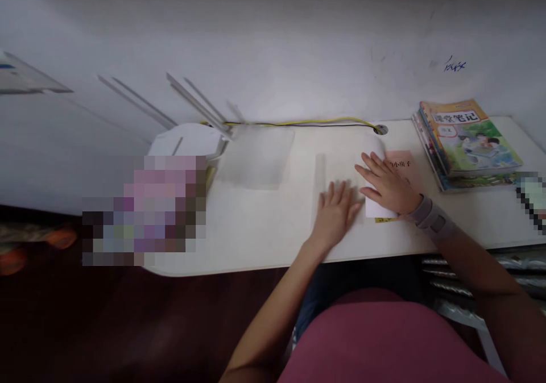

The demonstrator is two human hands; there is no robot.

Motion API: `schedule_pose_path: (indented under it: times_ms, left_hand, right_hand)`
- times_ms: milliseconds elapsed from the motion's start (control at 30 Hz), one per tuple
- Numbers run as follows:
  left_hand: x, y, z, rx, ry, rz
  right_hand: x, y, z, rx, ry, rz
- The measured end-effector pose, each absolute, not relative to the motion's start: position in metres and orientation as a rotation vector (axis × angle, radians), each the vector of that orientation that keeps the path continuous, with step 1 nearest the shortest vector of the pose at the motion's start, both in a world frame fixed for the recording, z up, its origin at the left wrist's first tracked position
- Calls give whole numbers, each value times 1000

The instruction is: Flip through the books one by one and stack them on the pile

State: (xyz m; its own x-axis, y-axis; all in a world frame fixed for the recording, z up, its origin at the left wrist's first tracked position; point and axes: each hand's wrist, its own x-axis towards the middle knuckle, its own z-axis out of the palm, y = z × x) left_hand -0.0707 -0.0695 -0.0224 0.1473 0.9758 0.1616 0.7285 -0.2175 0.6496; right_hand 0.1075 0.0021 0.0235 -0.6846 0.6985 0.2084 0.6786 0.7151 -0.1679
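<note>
My left hand (336,209) lies flat on the white desk (256,224), fingers stretched out and holding nothing. Just to its right, my right hand (386,185) rests palm down with fingers spread on a folded white paper (375,144) that curls up at its far edge. Under that paper a pink booklet (401,161) with printed characters shows, and a yellow strip (384,220) peeks out near my wrist. A grey band (429,215) wraps my right wrist.
A stack of colourful textbooks (467,144) sits at the desk's right end. A yellow and black cable (307,123) runs along the wall to a desk hole (381,129). A translucent sheet (258,155) lies mid-desk. A blurred patch (145,209) covers the left end.
</note>
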Motion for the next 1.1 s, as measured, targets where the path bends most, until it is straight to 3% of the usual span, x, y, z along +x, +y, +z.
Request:
schedule_pose_path:
  times_ms: [100, 267, 700, 967, 1100]
  left_hand:
    - [-98, -72, -31, 2184, 1956, 462]
    - [-115, -81, -37, 2330, 1958, 218]
    - [-92, -81, -39, 2312, 1983, 428]
    - [-80, -85, -45, 2282, 1975, 322]
    - [-82, -85, -49, 2307, 1973, 388]
  right_hand:
    - [99, 0, 15, -1114, -2684, 4]
    - [77, -4, 1, -1120, -2730, -142]
    - [46, -12, -8, -1212, -2717, -193]
    - [62, 26, 8, -1245, -2495, 13]
    - [83, 74, -4, -1308, -2379, 315]
